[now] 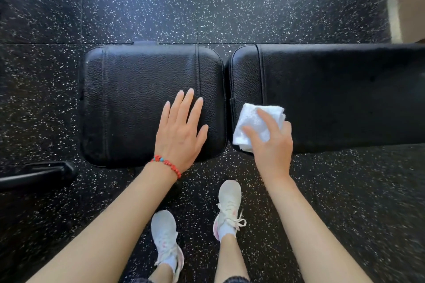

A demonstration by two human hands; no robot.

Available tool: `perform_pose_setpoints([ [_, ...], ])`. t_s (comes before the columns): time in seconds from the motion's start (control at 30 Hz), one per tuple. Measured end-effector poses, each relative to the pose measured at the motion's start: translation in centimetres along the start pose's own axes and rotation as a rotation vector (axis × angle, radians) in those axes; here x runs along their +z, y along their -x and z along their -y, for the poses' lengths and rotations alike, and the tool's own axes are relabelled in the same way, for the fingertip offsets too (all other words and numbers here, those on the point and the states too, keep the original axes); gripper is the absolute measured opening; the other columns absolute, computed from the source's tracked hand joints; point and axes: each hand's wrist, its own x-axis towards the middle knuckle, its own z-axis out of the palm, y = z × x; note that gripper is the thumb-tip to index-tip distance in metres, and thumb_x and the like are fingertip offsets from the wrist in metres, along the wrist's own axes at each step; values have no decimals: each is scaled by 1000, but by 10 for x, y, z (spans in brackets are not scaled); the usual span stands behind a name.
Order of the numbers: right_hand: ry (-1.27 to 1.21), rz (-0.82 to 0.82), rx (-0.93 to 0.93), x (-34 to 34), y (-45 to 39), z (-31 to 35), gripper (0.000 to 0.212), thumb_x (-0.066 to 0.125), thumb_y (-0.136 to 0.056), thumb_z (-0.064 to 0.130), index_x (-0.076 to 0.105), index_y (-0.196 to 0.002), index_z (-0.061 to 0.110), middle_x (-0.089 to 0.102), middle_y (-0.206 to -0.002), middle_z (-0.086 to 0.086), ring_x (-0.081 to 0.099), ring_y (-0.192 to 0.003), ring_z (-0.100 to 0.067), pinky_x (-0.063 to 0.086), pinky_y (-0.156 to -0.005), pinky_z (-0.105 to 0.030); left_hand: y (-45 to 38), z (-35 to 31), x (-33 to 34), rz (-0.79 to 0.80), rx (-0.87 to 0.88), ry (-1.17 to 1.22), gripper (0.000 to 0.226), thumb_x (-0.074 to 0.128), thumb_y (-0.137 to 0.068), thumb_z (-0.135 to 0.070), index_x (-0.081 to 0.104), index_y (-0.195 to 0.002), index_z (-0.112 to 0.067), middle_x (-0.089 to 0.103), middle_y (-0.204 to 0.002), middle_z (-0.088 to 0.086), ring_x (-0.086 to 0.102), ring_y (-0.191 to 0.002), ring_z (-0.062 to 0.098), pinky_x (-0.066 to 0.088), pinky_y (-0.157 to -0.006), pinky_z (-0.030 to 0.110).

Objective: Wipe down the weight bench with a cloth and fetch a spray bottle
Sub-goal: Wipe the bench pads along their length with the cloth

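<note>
The black weight bench lies across the view in two padded parts: a square seat pad (pixel 138 89) on the left and a long back pad (pixel 345 89) on the right. My left hand (pixel 181 128) rests flat on the seat pad with straight, spread fingers. My right hand (pixel 271 142) presses a folded white cloth (pixel 255 122) onto the near left corner of the back pad, its fingers over the cloth. No spray bottle is in view.
Black speckled rubber flooring (pixel 207 2) surrounds the bench. A black metal bar of the frame (pixel 39 174) sticks out at the lower left. My two white shoes (pixel 227 204) stand close to the bench's near edge.
</note>
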Motion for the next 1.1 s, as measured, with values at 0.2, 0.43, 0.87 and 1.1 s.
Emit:
perform_pose_setpoints([
  [0.2, 25, 16, -120, 8, -40, 1, 45, 67, -81, 30, 56, -124, 23, 35, -103, -2, 47, -97, -29, 28, -74, -20, -37, -13, 24, -41, -96, -45, 53, 38, -89, -31, 46, -134, -3, 37, -145, 20, 32, -135, 37, 22, -109, 54],
  [0.43, 85, 82, -194, 17, -124, 31, 45, 59, -87, 29, 48, -131, 23, 42, -114, -18, 44, -103, -33, 37, -79, -32, -40, -14, 31, -79, -128, -91, 54, 41, -87, -31, 45, -135, -6, 36, -146, 17, 31, -135, 34, 18, -110, 51],
  [0.87, -72, 86, -73, -40, -41, -43, 47, 62, -81, 36, 56, -124, 21, 38, -100, -3, 48, -90, -20, 37, -80, -19, -58, -57, 26, -86, -92, -62, 50, 42, -89, -27, 47, -133, -4, 38, -144, 19, 32, -135, 36, 20, -110, 53],
  [1.1, 28, 47, -138, -25, -111, -18, 46, 67, -82, 19, 54, -126, 17, 41, -104, -14, 47, -96, -33, 28, -75, -21, -74, -67, 39, -17, -32, -63, 52, 39, -90, -29, 45, -136, -5, 40, -144, 18, 33, -134, 36, 20, -109, 54],
])
